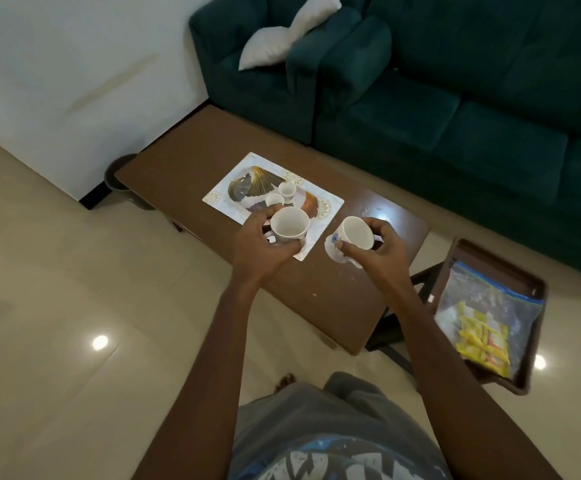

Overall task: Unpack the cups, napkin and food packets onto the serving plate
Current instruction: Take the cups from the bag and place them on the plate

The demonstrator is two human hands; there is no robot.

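Observation:
A rectangular patterned serving plate [320,211] lies on the brown table, with two small white cups [286,189] standing near its middle. My left hand [258,242] grips a white cup [289,226] over the plate's near corner. To the right of the plate, my right hand [375,252] holds another white cup [353,237] tilted above the table; a second white cup seems nested beneath it. A clear zip bag [490,306] with yellow food packets [483,344] and something white inside lies on a dark tray at the right.
The long brown table [317,299] runs diagonally in front of a dark green sofa [455,98] with a white cushion. The dark tray [535,296] rests on a stool beside the table's right end. A dark bucket [119,174] stands by the wall.

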